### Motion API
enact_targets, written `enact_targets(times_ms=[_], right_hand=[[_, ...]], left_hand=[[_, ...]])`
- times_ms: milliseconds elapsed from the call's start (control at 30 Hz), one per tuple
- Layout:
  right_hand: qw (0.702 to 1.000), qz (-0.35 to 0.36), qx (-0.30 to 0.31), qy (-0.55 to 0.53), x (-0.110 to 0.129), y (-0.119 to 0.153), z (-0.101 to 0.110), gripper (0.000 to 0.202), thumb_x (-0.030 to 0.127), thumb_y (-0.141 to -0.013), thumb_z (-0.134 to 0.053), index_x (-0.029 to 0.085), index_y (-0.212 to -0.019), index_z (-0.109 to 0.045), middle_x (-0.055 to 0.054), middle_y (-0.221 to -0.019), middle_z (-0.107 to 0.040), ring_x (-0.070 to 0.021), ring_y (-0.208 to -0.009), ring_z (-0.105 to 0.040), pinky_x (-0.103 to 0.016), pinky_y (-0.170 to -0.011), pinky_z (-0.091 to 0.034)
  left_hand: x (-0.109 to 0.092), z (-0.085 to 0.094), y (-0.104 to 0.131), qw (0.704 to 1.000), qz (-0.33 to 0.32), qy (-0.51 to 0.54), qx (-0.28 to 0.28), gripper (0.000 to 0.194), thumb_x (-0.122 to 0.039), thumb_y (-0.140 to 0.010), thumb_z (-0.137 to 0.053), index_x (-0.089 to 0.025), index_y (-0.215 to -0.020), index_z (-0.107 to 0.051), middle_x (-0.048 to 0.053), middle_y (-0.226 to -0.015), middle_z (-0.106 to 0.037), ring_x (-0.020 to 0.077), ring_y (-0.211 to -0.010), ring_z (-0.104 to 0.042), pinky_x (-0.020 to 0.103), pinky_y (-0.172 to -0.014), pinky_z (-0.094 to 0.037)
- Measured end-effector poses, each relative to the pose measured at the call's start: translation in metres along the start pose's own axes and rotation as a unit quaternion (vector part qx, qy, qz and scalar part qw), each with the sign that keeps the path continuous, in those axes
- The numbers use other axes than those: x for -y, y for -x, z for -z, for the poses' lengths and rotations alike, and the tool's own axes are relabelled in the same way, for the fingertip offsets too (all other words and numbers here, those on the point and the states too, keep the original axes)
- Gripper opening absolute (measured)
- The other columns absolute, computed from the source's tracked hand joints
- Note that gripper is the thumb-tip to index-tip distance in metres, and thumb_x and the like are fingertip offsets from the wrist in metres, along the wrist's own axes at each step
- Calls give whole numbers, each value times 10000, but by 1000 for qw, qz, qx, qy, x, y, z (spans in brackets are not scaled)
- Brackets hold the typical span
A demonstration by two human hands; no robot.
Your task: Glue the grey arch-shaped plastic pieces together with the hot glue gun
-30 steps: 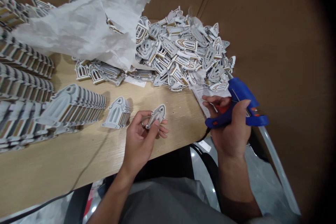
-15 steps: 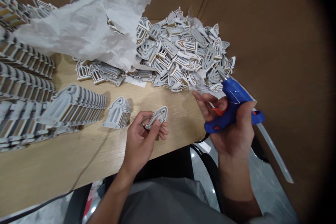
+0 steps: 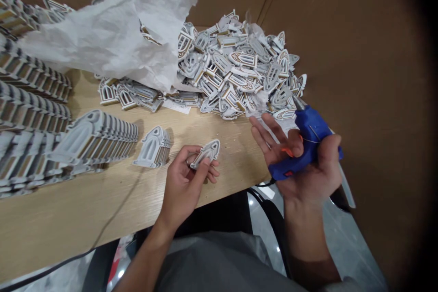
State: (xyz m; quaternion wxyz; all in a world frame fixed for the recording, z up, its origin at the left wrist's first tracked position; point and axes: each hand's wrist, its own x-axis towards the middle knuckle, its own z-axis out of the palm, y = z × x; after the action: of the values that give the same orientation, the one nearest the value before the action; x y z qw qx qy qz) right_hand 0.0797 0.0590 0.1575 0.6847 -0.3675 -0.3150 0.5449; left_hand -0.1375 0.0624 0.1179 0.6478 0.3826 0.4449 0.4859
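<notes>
My left hand (image 3: 186, 178) pinches a small arched white piece (image 3: 207, 152) between thumb and fingers, above the table's front part. Off to the right, my right hand (image 3: 301, 164) holds a blue glue gun (image 3: 310, 130) with an orange trigger. The gun's metal nozzle points up and left, and a clear glue stick sticks out behind it. Left of my left hand stands a short row of stacked arched pieces (image 3: 153, 147), with a longer row (image 3: 99, 137) beside it. A loose heap of white and gold arched pieces (image 3: 236, 68) lies beyond both hands.
Crumpled white paper (image 3: 112, 36) covers some pieces at the back left. More stacked rows (image 3: 30, 105) fill the left side of the wooden table (image 3: 137, 205). A brown panel (image 3: 359, 54) rises at the right. A black cable hangs below the table's front edge.
The glue gun has moved slightly right and turned in my right hand, and its nozzle has shifted right. Less of the glue stick shows. My left hand has barely moved.
</notes>
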Motion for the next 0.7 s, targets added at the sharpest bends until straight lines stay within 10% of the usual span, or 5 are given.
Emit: enact_targets(times_ms=[167, 267, 433, 700], right_hand=[[1000, 6, 19, -7, 0, 1, 2, 506, 733, -1008, -632, 286, -785, -710, -55, -1362, -777, -395, -1522, -573, -582, -1142, -595], [1000, 10, 16, -2, 2, 0, 4, 488, 741, -996, -662, 284, -841, -729, -57, -1267, -796, -324, -1181, -778, -422, -800, -678], [1000, 15, -2, 14, 8, 0, 4, 599, 869, -910, -673, 283, -791, -711, 23, -652, -614, -128, -447, -528, -267, -417, -399], [984, -28, -18, 173, 4, 4, 0, 699, 961, -868, -600, 265, -810, -638, 44, -563, -561, -90, -314, -298, -283, -346, -234]], left_hand=[[0, -1, 0, 1000, 3, -3, 0, 286, -367, -976, -826, -186, -1056, -619, 42, -870, -825, 134, -647, -744, 229, -599, -629], [-1, -1, 0, 1000, 0, -2, 0, 293, -365, -975, -827, -184, -1057, -612, 46, -864, -829, 133, -644, -744, 226, -594, -626], [-1, -1, 0, 1000, -2, 3, -2, 300, -364, -968, -834, -186, -1052, -608, 44, -864, -833, 132, -632, -744, 225, -586, -625], [-2, -1, 0, 1000, 8, -3, -2, 282, -368, -976, -824, -187, -1063, -627, 51, -883, -838, 134, -633, -743, 229, -581, -618]])
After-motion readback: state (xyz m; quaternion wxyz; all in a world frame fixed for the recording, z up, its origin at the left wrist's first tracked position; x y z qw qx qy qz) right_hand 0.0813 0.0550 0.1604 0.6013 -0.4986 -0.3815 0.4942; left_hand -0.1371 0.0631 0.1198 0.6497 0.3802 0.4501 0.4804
